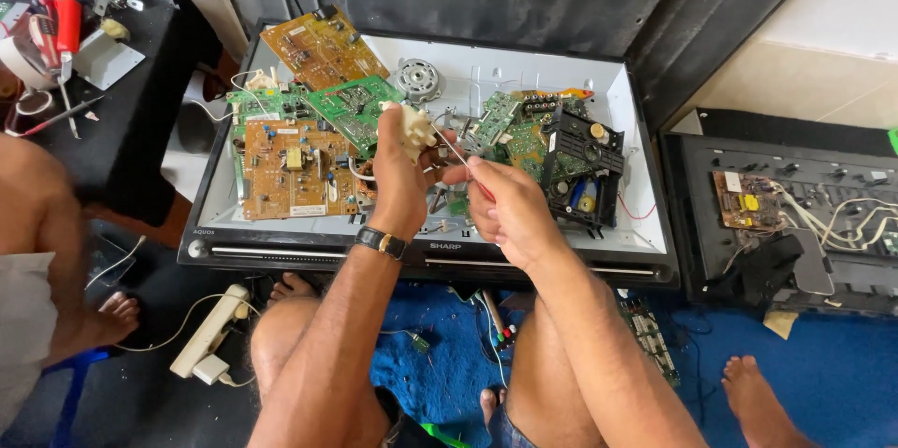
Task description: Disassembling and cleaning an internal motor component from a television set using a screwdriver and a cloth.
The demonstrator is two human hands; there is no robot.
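My left hand (398,177), with a black watch on its wrist, grips a small cream plastic part (414,127) held up over a flat panel. My right hand (505,209) pinches a thin screwdriver with a red handle (465,166), its metal tip against the cream part. Both hands hover above a white flat screen panel (622,97) that lies face up. On it lie several circuit boards: an orange-brown one (292,167), a green one (355,107), another brown one (323,46), and a black drive module (582,167).
A round metal motor (417,79) lies on the panel. A second black chassis with a board and white wires (795,209) lies at right. A white power strip (210,331) lies on the floor at left. Another person's leg (56,252) and foot (758,401) are close by. Blue cloth (449,354) covers the floor.
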